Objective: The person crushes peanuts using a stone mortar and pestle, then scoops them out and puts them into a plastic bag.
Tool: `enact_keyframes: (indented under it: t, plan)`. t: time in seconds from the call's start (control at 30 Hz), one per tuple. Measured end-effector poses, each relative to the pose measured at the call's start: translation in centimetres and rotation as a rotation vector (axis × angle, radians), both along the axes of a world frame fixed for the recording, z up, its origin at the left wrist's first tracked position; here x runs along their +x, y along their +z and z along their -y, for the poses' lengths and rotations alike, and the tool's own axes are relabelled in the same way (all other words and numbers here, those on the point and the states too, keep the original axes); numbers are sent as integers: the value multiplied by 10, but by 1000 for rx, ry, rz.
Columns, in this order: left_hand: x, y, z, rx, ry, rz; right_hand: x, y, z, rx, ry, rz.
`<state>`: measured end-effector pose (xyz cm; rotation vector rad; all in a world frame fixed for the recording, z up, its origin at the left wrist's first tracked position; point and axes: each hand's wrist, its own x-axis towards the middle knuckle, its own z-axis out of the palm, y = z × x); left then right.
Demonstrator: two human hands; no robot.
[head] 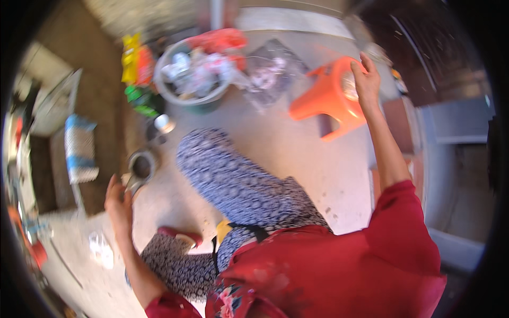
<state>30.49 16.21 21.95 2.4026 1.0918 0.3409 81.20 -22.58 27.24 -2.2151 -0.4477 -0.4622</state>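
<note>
My left hand (120,202) is at the lower left with its fingers apart and nothing seen in it. Just beyond its fingertips is a round grey pot-like vessel (142,166) on the floor; whether they touch is hard to tell. At the upper right, my right hand (368,81) is spread over an orange plastic stool (328,105), thumb and fingers apart. A pale rounded thing (350,85), partly hidden by that hand, appears on the stool's seat. Blur hides its exact kind and any contact with the hand.
A tub (195,101) heaped with plastic bags (199,71) stands ahead, beside a dark plastic sheet (274,73). Left of it are yellow packaging (131,57) and a green bottle (141,101). A blue-and-white bundle (80,149) is farther left. Brown boxes (399,125) line the right.
</note>
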Motion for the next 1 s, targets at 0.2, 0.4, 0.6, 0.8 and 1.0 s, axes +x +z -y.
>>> enact_keyframes:
  t: [0.2, 0.4, 0.6, 0.8, 1.0]
  plan:
    - [-3, 2, 2, 119, -77, 2, -192, 29, -218, 283, 1023, -628]
    - [-12, 0, 19, -172, -234, -43, -316, -10, -334, -138, 1655, -252]
    - [-56, -16, 42, -481, -273, -188, -346, -32, -340, -511, 1714, -220]
    - [-73, -47, 23, -634, -199, -324, -345, -32, -398, -589, 1618, -303]
    - [-50, -54, 0, -893, -285, -319, -350, -54, -409, -830, 1572, -391]
